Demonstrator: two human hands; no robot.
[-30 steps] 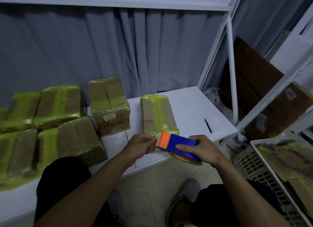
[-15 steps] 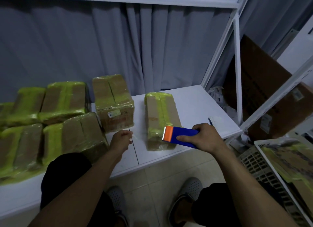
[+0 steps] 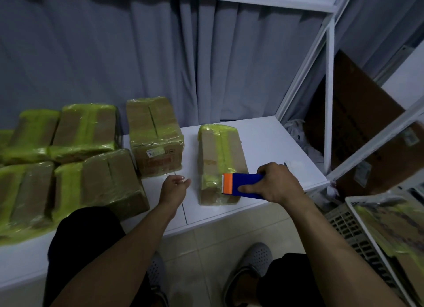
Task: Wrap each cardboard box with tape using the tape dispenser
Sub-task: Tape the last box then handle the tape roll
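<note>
A cardboard box (image 3: 212, 153) banded with green tape lies lengthwise on the white table (image 3: 263, 139). My right hand (image 3: 278, 184) grips the blue tape dispenser (image 3: 249, 185), whose orange front sits over the near end of that box. My left hand (image 3: 175, 187) hovers above the table just left of the box, apart from it, its fingers loosely extended with nothing visible in them. A box with a white label (image 3: 156, 138) stands behind my left hand. Several green-taped boxes (image 3: 85, 132) are packed together at the left.
White rack posts (image 3: 328, 100) rise at the table's right end, with a large brown carton (image 3: 367, 127) behind them. A white tray of taped items (image 3: 394, 228) and a grey crate (image 3: 348, 226) stand at the lower right. Grey curtains hang behind the table.
My left hand moved left, away from the dispenser, and its fingers opened out. My right hand carried the dispenser forward over the box's near end. The view tilted slightly upward.
</note>
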